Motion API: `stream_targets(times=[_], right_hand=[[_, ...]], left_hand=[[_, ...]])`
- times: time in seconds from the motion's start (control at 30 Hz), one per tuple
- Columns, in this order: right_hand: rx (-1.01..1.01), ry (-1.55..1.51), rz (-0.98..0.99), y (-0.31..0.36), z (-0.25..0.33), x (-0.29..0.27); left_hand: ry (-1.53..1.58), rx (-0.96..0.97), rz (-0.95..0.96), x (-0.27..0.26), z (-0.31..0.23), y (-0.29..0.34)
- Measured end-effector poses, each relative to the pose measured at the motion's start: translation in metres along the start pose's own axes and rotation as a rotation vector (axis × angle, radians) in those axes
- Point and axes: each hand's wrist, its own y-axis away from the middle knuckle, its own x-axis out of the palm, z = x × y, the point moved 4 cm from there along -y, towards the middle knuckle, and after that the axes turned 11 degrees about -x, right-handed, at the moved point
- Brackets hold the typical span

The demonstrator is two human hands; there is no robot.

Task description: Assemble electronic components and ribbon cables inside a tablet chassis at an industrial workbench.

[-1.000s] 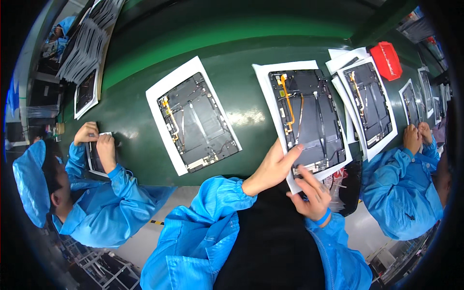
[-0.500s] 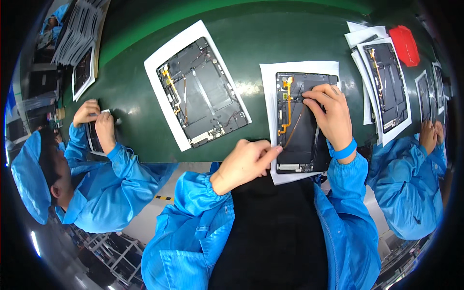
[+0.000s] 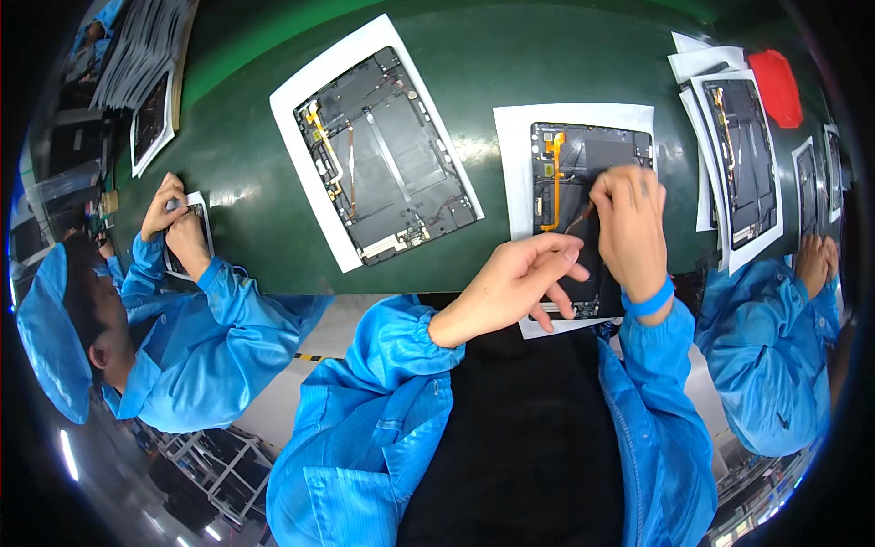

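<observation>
A dark tablet housing (image 3: 572, 146) lies on a white sheet (image 3: 515, 137) in front of me, with an orange flex cable (image 3: 553, 182) along its left side. My right hand (image 3: 631, 223) is closed over the middle of the housing, its thumb and fingers pinching a thin brown flex cable (image 3: 580, 218). That cable slants down left from the fingertips; its upper end is hidden. My left hand (image 3: 524, 281) hovers over the housing's lower left part, fingers spread. Its index fingertip is close to the cable's lower end; I cannot tell whether they touch.
Another opened housing (image 3: 383, 155) lies tilted on white paper to the left. Stacked housings (image 3: 740, 164) on sheets and a red tray (image 3: 775, 88) are at the right. Co-workers in blue sit on both sides, their hands (image 3: 178, 228) at the green table (image 3: 241, 137).
My left hand has moved right over the housing and its fingers have spread. The right hand has come down with the brown cable, whose lower end has shifted up. The view has shifted slightly.
</observation>
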Motion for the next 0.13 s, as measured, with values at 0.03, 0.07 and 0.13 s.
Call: stream_targets(times=[0.03,0.07,0.13], right_hand=[[-0.019,0.023,-0.005,0.005,0.007,-0.005],[-0.025,0.013,-0.005,0.011,0.014,-0.009],[-0.032,-0.076,0.06,0.027,0.029,-0.018]], left_hand=[[0.107,-0.022,0.01,0.002,-0.002,-0.002],[0.213,-0.045,0.017,0.004,-0.002,-0.003],[0.265,-0.069,0.08,0.004,0.0,-0.01]])
